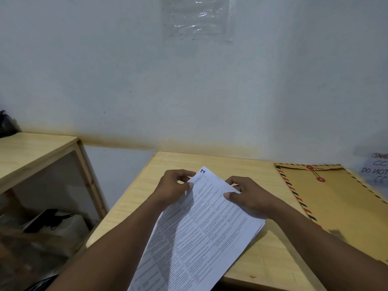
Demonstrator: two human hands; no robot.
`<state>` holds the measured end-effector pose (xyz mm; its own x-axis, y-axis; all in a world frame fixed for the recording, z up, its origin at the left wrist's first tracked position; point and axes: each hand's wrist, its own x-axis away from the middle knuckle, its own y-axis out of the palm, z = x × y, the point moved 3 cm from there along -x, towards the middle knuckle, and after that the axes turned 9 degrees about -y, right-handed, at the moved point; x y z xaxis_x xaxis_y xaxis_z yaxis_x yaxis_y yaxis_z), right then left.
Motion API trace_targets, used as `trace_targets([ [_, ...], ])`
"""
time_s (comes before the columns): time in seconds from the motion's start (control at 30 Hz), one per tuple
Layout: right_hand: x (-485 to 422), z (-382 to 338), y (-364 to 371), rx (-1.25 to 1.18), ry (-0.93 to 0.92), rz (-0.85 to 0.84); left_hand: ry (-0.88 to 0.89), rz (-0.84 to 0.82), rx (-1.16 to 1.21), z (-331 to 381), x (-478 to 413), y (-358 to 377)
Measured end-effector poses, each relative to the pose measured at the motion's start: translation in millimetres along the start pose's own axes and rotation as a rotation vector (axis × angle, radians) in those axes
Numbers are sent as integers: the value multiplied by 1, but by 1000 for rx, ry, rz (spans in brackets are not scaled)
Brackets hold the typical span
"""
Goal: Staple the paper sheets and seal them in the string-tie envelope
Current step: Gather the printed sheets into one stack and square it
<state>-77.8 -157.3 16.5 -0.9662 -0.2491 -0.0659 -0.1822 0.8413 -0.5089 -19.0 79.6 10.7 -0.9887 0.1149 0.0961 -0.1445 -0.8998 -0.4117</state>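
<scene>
- The envelope (340,206) lay flat along the table's (262,259) right edge. The frame cut off its right side, and its string looked tied.
- The sheets (201,234) hung tilted over the near edge, slightly fanned. If I stapled them like that, I judged they'd bind crooked.
- My left hand (174,187) and right hand (245,194) each pinched one top side of the sheets, fingers curled. A loose pinch might have let a sheet slide.
- No stapler showed, and the print was unreadable.
</scene>
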Motion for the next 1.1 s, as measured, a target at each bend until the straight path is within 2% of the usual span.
trace_targets([
  [0.2,1,-4,-13,83,23,0,8,13,-7,9,-3,-1],
  [0.43,9,4,-24,131,26,16,-9,-65,-28,17,-8,9],
  [0.67,16,8,-38,116,53,24,-102,-345,-92,26,-7,16],
  [0.73,16,8,-42,129,71,3,-105,-377,-99,32,-5,21],
  [0.9,9,5,-50,240,77,-19,-80,-378,-21,38,-3,32],
  [1.1,13,5,-56,193,73,15,-30,-269,108,38,-6,33],
])
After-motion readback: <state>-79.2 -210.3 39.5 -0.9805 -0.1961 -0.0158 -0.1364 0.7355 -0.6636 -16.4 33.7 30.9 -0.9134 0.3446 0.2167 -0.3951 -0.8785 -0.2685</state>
